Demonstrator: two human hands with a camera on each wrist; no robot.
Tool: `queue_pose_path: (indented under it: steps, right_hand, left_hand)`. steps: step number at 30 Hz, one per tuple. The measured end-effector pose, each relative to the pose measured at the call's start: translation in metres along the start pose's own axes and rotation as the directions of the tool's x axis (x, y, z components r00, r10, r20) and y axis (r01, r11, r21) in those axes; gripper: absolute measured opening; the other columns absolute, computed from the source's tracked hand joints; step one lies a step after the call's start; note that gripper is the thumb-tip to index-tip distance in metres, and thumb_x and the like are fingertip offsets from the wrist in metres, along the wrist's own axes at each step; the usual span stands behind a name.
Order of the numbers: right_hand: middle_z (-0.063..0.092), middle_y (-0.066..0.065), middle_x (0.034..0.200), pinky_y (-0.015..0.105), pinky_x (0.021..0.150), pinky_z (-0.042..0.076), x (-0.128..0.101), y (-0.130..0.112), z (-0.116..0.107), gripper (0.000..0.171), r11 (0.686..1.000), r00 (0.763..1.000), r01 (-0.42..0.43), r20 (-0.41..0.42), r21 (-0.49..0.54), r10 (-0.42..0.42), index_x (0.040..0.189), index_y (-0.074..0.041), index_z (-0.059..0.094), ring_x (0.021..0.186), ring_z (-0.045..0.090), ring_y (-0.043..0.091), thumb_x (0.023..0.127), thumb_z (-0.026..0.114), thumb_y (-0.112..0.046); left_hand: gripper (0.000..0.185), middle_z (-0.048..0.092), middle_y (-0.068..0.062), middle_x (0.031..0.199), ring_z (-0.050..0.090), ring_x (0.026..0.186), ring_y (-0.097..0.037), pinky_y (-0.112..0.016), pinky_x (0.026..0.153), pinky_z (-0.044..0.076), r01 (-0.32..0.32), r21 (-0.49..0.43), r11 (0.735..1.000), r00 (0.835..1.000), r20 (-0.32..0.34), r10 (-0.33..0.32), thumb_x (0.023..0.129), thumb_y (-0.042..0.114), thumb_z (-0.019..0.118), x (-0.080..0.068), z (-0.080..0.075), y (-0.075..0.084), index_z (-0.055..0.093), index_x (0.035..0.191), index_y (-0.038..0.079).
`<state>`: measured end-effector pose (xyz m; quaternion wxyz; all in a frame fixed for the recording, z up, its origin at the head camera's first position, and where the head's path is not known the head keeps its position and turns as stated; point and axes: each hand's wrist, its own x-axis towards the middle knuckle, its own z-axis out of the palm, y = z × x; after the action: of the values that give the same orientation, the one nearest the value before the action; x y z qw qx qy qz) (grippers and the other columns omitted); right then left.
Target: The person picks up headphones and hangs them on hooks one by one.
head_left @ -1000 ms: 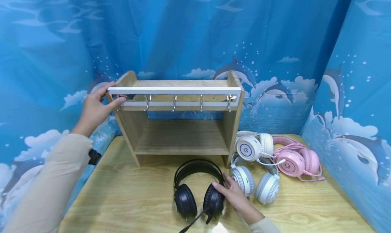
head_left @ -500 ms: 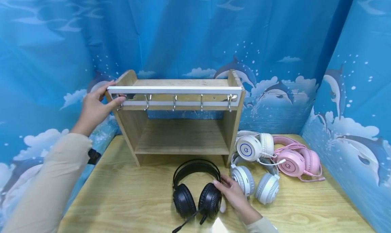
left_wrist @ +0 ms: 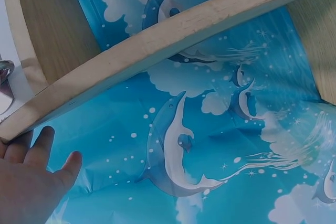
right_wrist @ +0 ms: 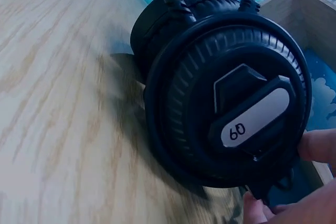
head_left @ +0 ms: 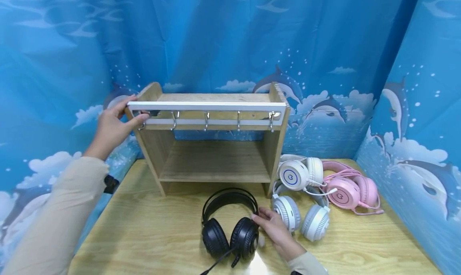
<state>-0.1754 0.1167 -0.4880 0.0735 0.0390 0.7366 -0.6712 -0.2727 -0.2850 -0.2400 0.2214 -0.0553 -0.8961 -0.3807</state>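
Nearest the camera, the black headset [head_left: 230, 227] lies on the wooden table [head_left: 144, 235], earcups toward the front edge and its microphone boom pointing at that edge. The right hand [head_left: 274, 229] grips its right earcup [right_wrist: 231, 98], fingers and thumb curled about the outer shell, which bears a label reading 60. To the left of the headset the tabletop offers open room out to its left edge; to the right, a white headset [head_left: 300, 217] lies just beside the hand, leaving little gap there. Behind that lie a second white headset [head_left: 297, 173] and a pink headset [head_left: 347, 191], close to the curtain at the right. Farther back stands the wooden rack [head_left: 212, 143], its front rail carrying metal hooks [head_left: 206, 122]. The left hand [head_left: 111, 129] grips the rack's upper left corner, thumb on the rail end. The dolphin curtain [head_left: 230, 39] closes in behind.
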Motion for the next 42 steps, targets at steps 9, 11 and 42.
queue_pose_path:
  steps: [9,11,42]
  right_hand:
    - [0.056,0.033,0.122,0.035,0.092,0.051,0.001,0.001,0.001,0.059,1.000,1.000,-0.015,0.001,0.018,0.015,0.130,0.020,0.042,0.110,0.058,0.030,0.085,0.068,-0.007]
    - [0.056,0.032,0.122,0.037,0.095,0.050,0.001,0.000,0.001,0.058,1.000,1.000,-0.012,0.012,0.020,0.012,0.129,0.020,0.043,0.111,0.057,0.031,0.084,0.069,-0.007]
    - [0.062,-0.009,0.076,0.018,0.065,0.050,0.009,0.011,-0.004,0.029,0.920,0.941,-0.226,0.315,0.321,0.121,0.115,0.009,0.049,0.064,0.052,-0.001,0.095,0.056,-0.011]
  left_hand:
    - [0.071,0.037,-0.014,0.150,0.037,0.135,-0.038,-0.056,0.105,0.035,-0.008,0.010,1.000,1.000,0.004,0.008,0.088,0.047,0.063,0.000,0.000,0.001,0.037,0.148,0.021]
    - [0.071,0.036,-0.014,0.150,0.036,0.135,-0.038,-0.056,0.105,0.035,-0.008,0.011,1.000,1.000,0.006,0.008,0.088,0.047,0.063,0.001,0.000,0.000,0.037,0.149,0.022]
    - [0.054,0.037,-0.014,0.150,0.038,0.133,-0.041,-0.063,0.101,0.036,-0.063,0.062,0.996,0.997,0.058,0.060,0.099,0.050,0.036,0.001,-0.012,-0.007,0.036,0.148,0.028]
